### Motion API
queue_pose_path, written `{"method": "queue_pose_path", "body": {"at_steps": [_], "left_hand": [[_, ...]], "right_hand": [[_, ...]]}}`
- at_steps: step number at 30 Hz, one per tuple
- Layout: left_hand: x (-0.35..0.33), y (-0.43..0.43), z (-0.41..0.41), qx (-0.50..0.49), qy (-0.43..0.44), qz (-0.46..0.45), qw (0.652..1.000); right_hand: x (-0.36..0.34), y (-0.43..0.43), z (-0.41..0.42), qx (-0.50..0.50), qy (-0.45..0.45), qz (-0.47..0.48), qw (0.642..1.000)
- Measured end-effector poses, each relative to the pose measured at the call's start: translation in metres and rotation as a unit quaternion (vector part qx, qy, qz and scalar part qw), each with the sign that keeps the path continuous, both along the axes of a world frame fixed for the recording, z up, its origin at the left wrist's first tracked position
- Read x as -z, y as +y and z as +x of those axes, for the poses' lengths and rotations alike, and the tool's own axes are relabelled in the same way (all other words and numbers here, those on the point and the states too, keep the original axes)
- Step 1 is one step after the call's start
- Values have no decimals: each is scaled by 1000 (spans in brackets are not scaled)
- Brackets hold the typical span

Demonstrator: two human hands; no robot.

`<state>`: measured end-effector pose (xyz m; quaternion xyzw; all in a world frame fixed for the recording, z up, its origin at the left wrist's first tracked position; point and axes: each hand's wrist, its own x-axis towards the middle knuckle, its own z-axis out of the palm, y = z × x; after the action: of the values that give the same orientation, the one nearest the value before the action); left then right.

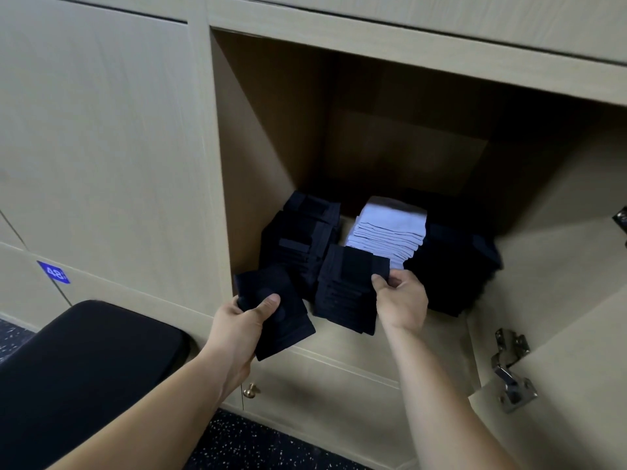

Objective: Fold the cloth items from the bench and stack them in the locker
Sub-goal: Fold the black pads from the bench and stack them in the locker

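The pale wood locker (258,137) stood open beside a black padded desk (84,361) on speckled floor (244,442). Inside, a white stack (390,228) sat among 3 dark ones. Stacking was in hand: the right grip (403,298) pinched the top piece of the front dark stack (342,300), and the left grip (242,322) clamped a folded dark cloth (285,320) at the locker's lip (not yet inside). Next, that cloth likely needed laying squarely on top.

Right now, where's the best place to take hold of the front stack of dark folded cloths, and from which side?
Probably its bottom layers, from the front: the front dark stack sits at the locker mouth, with other stacks crowding behind. The right hand pinches only its top cloth.
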<state>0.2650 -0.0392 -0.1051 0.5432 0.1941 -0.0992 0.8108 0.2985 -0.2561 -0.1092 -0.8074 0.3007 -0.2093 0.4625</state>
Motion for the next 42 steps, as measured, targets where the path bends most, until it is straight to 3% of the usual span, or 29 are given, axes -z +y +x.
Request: {"method": "queue_pose_path", "body": {"at_steps": [6, 9, 12, 15, 17, 21, 25, 27, 35, 38, 42], "left_hand": [[-17, 1, -12, 3, -21, -2, 1000], [-31, 1, -25, 2, -29, -7, 1000], [-45, -2, -43, 1, -35, -8, 999], [-58, -6, -67, -2, -45, -21, 999], [-64, -9, -84, -9, -46, -41, 998], [-71, -3, -112, -5, -53, -44, 998], [-66, 16, -133, 39, -127, 150, 980], [-61, 18, -143, 59, -150, 202, 966], [-60, 8, -165, 28, -112, 87, 990], [-61, 3, -164, 44, -125, 105, 986], [-66, -4, -149, 71, -172, 195, 963]], "right_hand": [[-18, 10, -27, 21, -58, -13, 998], [-28, 36, -63, -46, -89, 24, 995], [-28, 71, -103, -115, -79, 164, 977], [-30, 99, -136, -138, -54, 358, 922], [-33, 109, -153, -152, -59, 397, 903], [-43, 107, -172, -123, -105, 364, 917], [-54, 84, -182, -138, -125, 227, 956], [-60, 78, -187, -161, -125, 188, 961], [-62, 62, -216, -172, -88, 143, 971], [-57, 57, -213, -139, -89, 119, 979], [-52, 51, -198, -112, -96, 134, 980]]}}
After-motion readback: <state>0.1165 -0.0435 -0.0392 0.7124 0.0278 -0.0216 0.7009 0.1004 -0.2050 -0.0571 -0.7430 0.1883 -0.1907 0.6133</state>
